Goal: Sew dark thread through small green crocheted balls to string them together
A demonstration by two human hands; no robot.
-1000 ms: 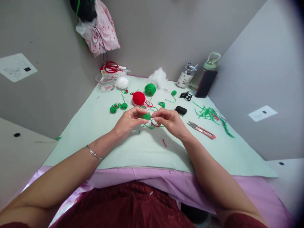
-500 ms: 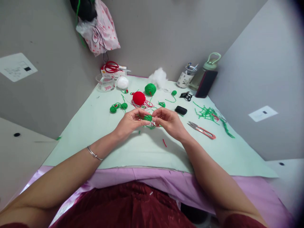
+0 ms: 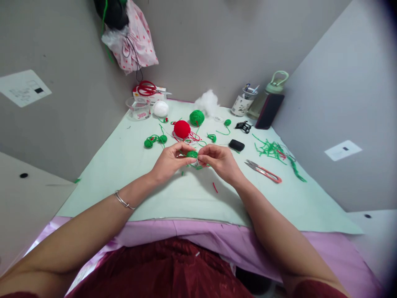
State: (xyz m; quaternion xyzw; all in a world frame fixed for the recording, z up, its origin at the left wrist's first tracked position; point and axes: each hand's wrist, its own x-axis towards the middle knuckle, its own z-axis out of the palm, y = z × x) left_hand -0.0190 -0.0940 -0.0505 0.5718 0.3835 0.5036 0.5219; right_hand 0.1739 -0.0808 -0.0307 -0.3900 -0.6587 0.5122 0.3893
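Note:
Between thumb and fingers my left hand point(image 3: 170, 162) grips a small green crocheted piece point(image 3: 192, 154) above the middle of the table. My right hand point(image 3: 218, 161) is pinched closed at the right edge of that piece; what sits between its fingertips is too small to make out. Red, white and green strands hang under the fingers. Just behind the hands lies a red yarn ball point(image 3: 182, 129), with a green yarn ball point(image 3: 197, 118) farther back. Small green crocheted balls point(image 3: 149, 143) joined by yarn rest to the left.
Orange thread snips point(image 3: 263, 171) and green yarn scraps point(image 3: 273, 150) lie to the right, near a black case point(image 3: 236, 145). At the back stand a plastic tub point(image 3: 138, 109), red scissors point(image 3: 147, 88) on a box, white stuffing point(image 3: 207, 102), a pen cup point(image 3: 243, 102), a phone point(image 3: 269, 111) and a bottle point(image 3: 276, 86).
My right fingertips have shifted slightly left and down against the green piece. The left hand keeps its grip, and the view has tilted a little.

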